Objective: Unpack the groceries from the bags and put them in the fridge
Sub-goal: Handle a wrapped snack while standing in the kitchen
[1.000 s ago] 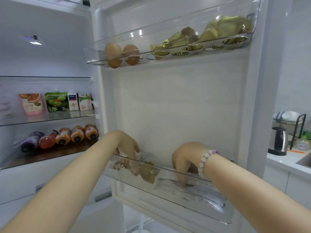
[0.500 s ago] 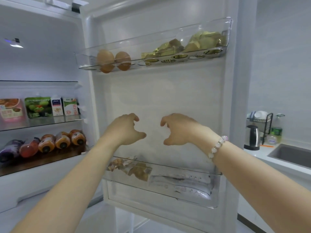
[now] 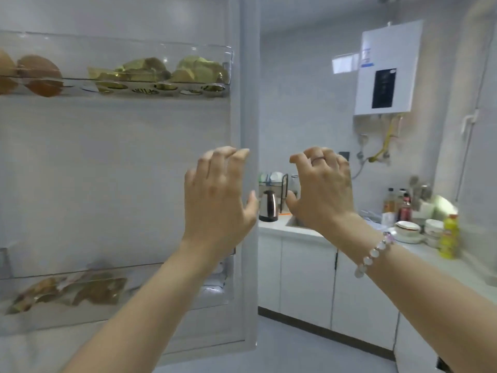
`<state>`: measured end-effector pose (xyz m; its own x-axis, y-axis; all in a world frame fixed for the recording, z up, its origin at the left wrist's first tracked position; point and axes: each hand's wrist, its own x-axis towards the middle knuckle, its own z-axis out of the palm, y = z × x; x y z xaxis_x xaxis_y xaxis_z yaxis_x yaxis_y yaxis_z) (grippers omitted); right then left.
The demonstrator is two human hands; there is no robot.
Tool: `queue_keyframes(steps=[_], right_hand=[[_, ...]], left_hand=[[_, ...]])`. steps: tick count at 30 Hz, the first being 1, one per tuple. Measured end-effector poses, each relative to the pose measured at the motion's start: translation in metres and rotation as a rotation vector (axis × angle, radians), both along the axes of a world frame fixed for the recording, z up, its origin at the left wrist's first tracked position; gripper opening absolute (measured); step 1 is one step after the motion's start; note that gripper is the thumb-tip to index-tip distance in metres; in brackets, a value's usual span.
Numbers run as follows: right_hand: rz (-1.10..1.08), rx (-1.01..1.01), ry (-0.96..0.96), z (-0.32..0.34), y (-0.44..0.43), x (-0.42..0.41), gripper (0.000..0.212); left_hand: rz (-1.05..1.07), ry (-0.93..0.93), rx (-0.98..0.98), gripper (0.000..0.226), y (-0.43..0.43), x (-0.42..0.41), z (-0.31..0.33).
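Note:
The open fridge door (image 3: 247, 130) fills the left half of the head view. Its upper clear shelf (image 3: 188, 53) holds brown eggs (image 3: 40, 68) at the left and gold-wrapped items (image 3: 161, 70) at the right. The lower door shelf (image 3: 161, 313) holds several brownish packets (image 3: 80, 289). My left hand (image 3: 219, 200) is raised in front of the door's right edge, fingers loosely curled, holding nothing. My right hand (image 3: 321, 189), with a ring and a bead bracelet, hovers beside it, also empty. No grocery bags are in view.
Right of the door runs a white kitchen counter (image 3: 271, 227) with a steel kettle (image 3: 269, 205), a dish rack, a sink, bowls (image 3: 408, 228), bottles (image 3: 404, 208) and a yellow bottle (image 3: 449, 235). A white water heater (image 3: 387, 68) hangs on the wall. Grey floor lies below.
Both hands lifted out of the lower door shelf and rose empty. My view swung right, away from the fridge interior, toward the door edge and the kitchen counter.

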<state>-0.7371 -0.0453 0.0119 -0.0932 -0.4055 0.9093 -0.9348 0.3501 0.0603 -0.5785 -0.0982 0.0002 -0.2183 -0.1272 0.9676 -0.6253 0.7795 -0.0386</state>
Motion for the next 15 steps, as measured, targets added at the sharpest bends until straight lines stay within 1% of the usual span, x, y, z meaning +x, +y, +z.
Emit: queue_keyframes(steps=[3,6,8,11,15], right_hand=[[-0.15,0.141,-0.084,-0.017,0.037,-0.043,0.055],[-0.265,0.211,-0.087,-0.033,0.079,-0.083,0.061],[-0.356,0.275,-0.125,-0.042,0.108,-0.107,0.056],[-0.509,0.404,-0.17,-0.058,0.149,-0.138,0.053],[-0.664,0.467,-0.242,-0.074,0.201,-0.174,0.058]], left_hand=[[-0.209,-0.113,-0.022,0.058,0.022,-0.066,-0.013],[-0.288,-0.291,0.068,0.072,0.04,-0.133,-0.036],[-0.33,-0.388,0.105,0.074,0.05,-0.169,-0.05],[-0.402,-0.455,0.122,0.071,0.065,-0.214,-0.064],[-0.474,-0.498,0.1,0.073,0.095,-0.256,-0.078]])
